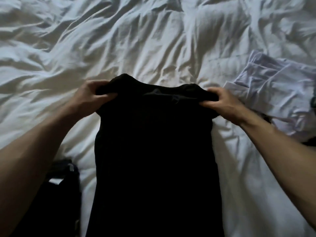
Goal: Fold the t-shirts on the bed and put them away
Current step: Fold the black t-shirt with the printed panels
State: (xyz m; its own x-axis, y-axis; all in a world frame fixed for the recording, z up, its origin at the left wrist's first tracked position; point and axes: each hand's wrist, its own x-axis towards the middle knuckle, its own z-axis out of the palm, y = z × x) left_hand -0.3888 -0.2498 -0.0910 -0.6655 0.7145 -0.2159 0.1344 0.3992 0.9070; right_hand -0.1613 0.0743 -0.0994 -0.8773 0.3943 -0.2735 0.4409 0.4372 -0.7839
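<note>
Across the middle of the frame, running from the bottom edge up to just below centre, lies the black shirt [153,151], and I hold it at its far end. My left hand [92,95] pinches the left shoulder, fingers curled over the cloth and thumb beneath; my right hand [220,100] pinches the right shoulder the same way. Both grips are closed on cloth, set level with each other, with the collar between them.

From my grips the shirt lies toward me: its long axis runs straight down the frame, collar at the top, hem out of sight past the lower edge. It looks narrow for a shirt, so I judge the sides are already turned in, though the dark cloth hides the folds. The body seems to rest on the white bed [153,40], with only the shoulder edge raised a little in my fingers.

I take the next move to be a lengthwise fold, shoulders carried down toward the hem. That turns on the axis staying square to the line between my hands. Neither hand is nearer; they share it evenly.

At the right edge, just beside my right hand, lies a pale shirt [273,86], crumpled. Lower left, under my forearm, sits a dark bundle [59,194]; I cannot tell what it is.
</note>
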